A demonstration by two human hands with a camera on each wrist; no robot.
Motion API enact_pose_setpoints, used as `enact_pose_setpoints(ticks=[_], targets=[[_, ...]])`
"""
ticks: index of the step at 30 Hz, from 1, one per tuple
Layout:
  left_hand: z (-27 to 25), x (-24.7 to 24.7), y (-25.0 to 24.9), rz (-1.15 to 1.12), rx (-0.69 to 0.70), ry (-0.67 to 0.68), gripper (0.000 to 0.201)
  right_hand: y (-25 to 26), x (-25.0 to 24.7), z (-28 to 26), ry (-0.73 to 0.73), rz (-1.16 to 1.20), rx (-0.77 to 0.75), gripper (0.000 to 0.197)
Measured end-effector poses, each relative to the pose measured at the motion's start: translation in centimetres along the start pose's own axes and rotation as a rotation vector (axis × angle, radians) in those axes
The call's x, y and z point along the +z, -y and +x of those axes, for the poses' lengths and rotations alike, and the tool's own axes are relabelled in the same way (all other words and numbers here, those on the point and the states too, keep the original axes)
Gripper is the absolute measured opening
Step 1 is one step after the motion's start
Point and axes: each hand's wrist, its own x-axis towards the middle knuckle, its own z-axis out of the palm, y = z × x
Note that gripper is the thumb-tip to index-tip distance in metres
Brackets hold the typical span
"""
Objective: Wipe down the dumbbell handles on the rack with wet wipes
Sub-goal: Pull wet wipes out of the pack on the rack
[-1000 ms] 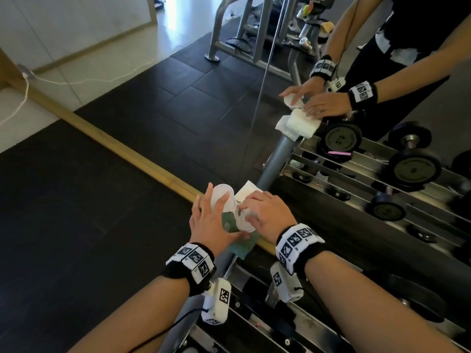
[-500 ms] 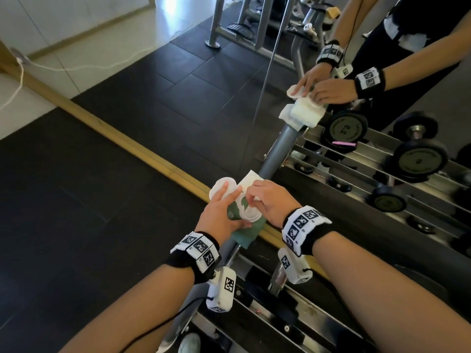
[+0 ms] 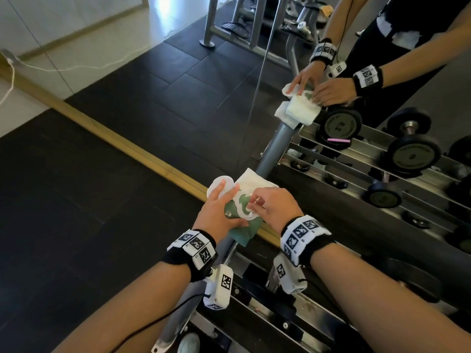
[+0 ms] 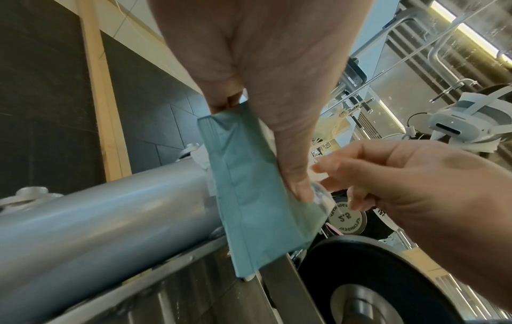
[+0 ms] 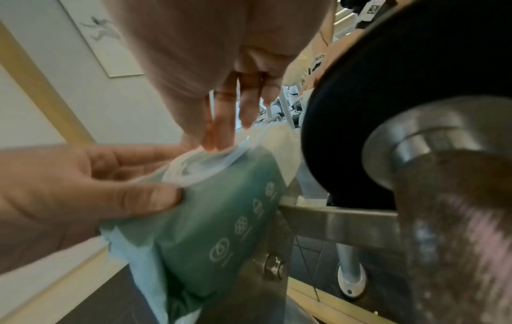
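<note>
A green wet wipes pack rests on the end of the rack's grey tube. My left hand grips the pack, thumb on its side, fingers stretched over the flipped-open white lid. My right hand pinches a wet wipe at the pack's round opening. The right wrist view shows those fingertips on white material in the pack. Right beside it stands a black dumbbell with a metal handle. In the left wrist view the thumb presses the pack.
A folded white wipe lies on the tube just beyond the pack. A mirror ahead, above a wooden strip, repeats my hands and several dumbbells. Dark rubber floor spreads to the left; rack rails run below my arms.
My right fingertips have shifted from covering the pack's top to pinching at its opening. The left fingers have straightened over the open lid. The pack stays on the tube end.
</note>
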Motion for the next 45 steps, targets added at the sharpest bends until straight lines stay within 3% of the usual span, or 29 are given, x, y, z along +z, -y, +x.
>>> enact_pose_setpoints(ticks=[6,11,18,22,28,33,38,45], targets=[[0.3,0.0,0.2,0.026,0.018,0.003,0.098,0.9,1.8,0.3,-0.09,0.093,0.218,0.013],[0.2,0.0,0.3,0.026,0.021,-0.007,0.099,1.4,2.2,0.8,-0.071,0.15,0.305,0.004],[0.0,-0.1,0.1,0.002,0.037,-0.029,0.096,1.8,2.3,1.0,0.009,-0.058,0.235,0.016],[-0.1,0.1,0.2,-0.029,0.047,-0.042,0.096,1.2,1.8,0.5,0.025,0.12,0.241,0.003],[-0.1,-0.4,0.5,0.003,0.068,-0.04,0.097,1.0,0.8,0.1,0.015,0.202,0.278,0.009],[-0.2,-0.4,0.4,0.016,0.062,-0.035,0.097,0.5,-0.8,0.5,-0.047,0.412,0.246,0.012],[-0.1,-0.3,0.4,0.003,0.059,-0.021,0.097,0.7,0.5,0.0,0.029,0.228,0.169,0.016],[0.1,-0.2,0.9,-0.008,0.066,-0.028,0.096,0.8,1.5,0.7,-0.033,0.147,0.19,0.014]])
